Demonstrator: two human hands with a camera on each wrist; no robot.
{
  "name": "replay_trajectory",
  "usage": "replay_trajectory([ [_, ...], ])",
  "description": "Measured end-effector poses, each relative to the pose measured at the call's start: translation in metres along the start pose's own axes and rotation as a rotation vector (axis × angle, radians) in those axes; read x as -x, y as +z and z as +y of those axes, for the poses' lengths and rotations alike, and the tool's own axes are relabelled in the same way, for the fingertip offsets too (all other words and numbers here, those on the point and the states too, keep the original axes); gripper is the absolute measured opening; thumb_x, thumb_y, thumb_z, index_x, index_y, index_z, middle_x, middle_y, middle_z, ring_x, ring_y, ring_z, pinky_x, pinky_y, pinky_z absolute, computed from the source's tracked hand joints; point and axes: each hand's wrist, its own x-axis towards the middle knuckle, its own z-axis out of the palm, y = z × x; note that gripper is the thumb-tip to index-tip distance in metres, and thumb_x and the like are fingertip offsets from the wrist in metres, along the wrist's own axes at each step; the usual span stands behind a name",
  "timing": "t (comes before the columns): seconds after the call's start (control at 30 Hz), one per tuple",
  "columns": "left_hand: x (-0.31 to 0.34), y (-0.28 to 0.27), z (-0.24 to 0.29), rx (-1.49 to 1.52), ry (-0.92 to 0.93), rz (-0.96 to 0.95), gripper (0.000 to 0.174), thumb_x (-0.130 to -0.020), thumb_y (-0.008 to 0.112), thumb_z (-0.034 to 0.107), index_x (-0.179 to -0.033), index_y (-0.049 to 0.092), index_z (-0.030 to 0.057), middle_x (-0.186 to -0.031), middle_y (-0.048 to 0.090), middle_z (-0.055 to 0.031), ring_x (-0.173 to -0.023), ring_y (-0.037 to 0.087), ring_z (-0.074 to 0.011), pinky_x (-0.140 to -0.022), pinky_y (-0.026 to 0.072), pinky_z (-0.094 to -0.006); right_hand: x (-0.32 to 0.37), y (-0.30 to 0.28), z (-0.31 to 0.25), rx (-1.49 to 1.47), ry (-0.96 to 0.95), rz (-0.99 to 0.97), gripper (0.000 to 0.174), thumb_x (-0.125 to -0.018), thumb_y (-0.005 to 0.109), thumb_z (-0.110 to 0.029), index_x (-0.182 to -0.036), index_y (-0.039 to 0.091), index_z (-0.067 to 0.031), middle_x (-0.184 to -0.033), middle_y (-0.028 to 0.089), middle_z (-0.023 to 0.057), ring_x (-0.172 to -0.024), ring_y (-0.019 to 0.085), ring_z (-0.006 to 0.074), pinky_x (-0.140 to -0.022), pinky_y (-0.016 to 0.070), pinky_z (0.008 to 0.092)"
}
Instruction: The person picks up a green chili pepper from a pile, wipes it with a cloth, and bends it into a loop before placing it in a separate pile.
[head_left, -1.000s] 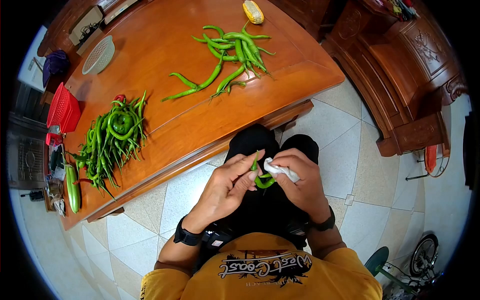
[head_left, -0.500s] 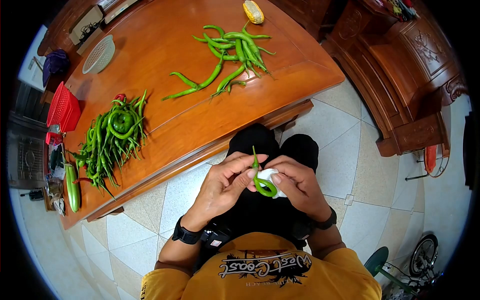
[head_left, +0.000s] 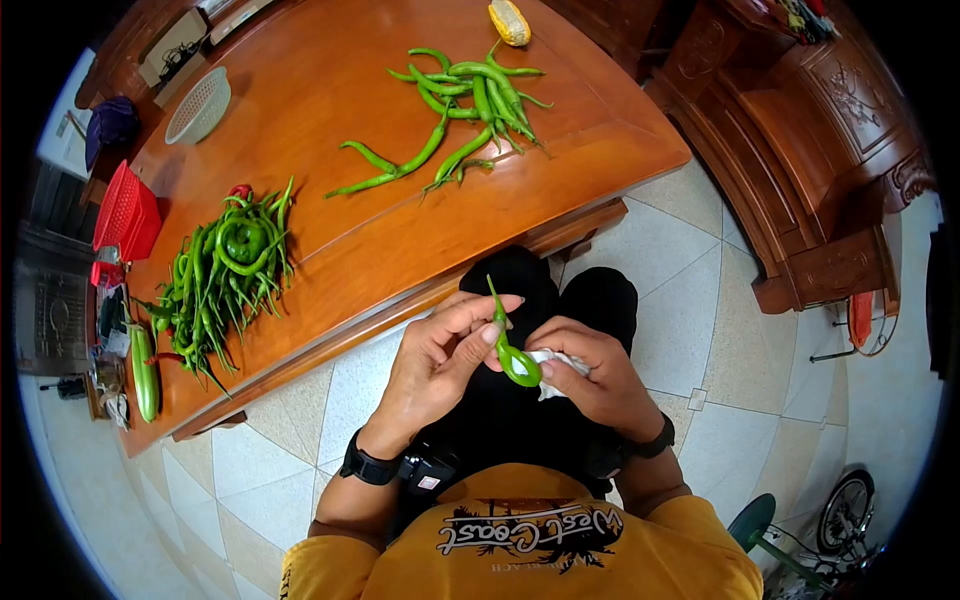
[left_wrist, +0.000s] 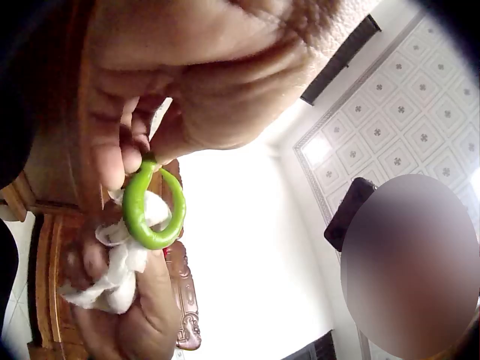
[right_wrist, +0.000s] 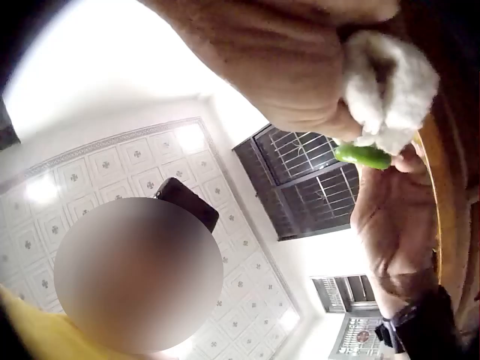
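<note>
Over the lap, my left hand (head_left: 425, 365) pinches a curled green chili pepper (head_left: 524, 380) near its stem end between thumb and fingers. The thin stem points up past the fingertips. In the left wrist view the pepper (left_wrist: 135, 214) bends round into an almost closed loop. My right hand (head_left: 605, 380) grips a crumpled white cloth (left_wrist: 112, 277) against the curved end of the pepper. From the right wrist, the cloth (right_wrist: 405, 82) bulges out of the fingers, and only a short piece of pepper (right_wrist: 364, 156) shows below it.
On the wooden table (head_left: 340, 260) lie a big heap of green peppers (head_left: 205, 290) at left and a looser group (head_left: 490, 95) farther back. A yellow corn cob (head_left: 510, 22), a pale basket (head_left: 198, 107), a red basket (head_left: 125, 215) and a long pale-green vegetable (head_left: 146, 375) are also there.
The left hand has lifted slightly and shifted left with the pepper, whose loop is now turned more into view. The right hand's cloth has moved from above the pepper to its curved end.
</note>
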Motion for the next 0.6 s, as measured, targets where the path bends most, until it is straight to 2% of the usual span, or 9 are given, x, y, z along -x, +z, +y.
replay_trajectory([
  [0.17,-0.0014,0.0007,0.0015,-0.034,0.007,-0.009,0.029,-0.095,0.055,0.014,-0.120,0.060,0.0010,-0.097,0.054,-0.0071,-0.077,0.057,-0.0101,-0.068,0.0501,-0.0212,0.0007,-0.0019,-0.0039,-0.098,0.056,0.018,0.018,-0.093,0.054,-0.013,-0.100,0.059,0.0026,-0.092,0.059,0.0080,-0.079,0.056,0.0123,-0.068,0.0428,0.0236],
  [0.27,-0.0015,0.0020,0.0029,-0.033,0.002,-0.040,0.028,-0.094,0.055,0.013,-0.119,0.060,0.0009,-0.098,0.054,-0.0070,-0.078,0.056,-0.0103,-0.068,0.0505,-0.0210,0.0004,0.0001,-0.0001,-0.117,0.011,0.113,0.018,-0.093,0.054,-0.013,-0.100,0.059,0.0029,-0.092,0.058,0.0078,-0.080,0.056,0.0122,-0.070,0.0430,0.0238],
  [0.6,-0.0026,0.0009,0.0007,-0.031,0.039,-0.017,0.027,-0.095,0.054,0.013,-0.119,0.060,0.0009,-0.098,0.054,-0.0071,-0.078,0.056,-0.0104,-0.068,0.0502,-0.0212,0.0000,-0.0023,0.0008,-0.071,0.010,-0.024,0.017,-0.094,0.052,-0.011,-0.102,0.058,0.0025,-0.102,0.055,0.0090,-0.087,0.054,0.0133,-0.075,0.0424,0.0241],
])
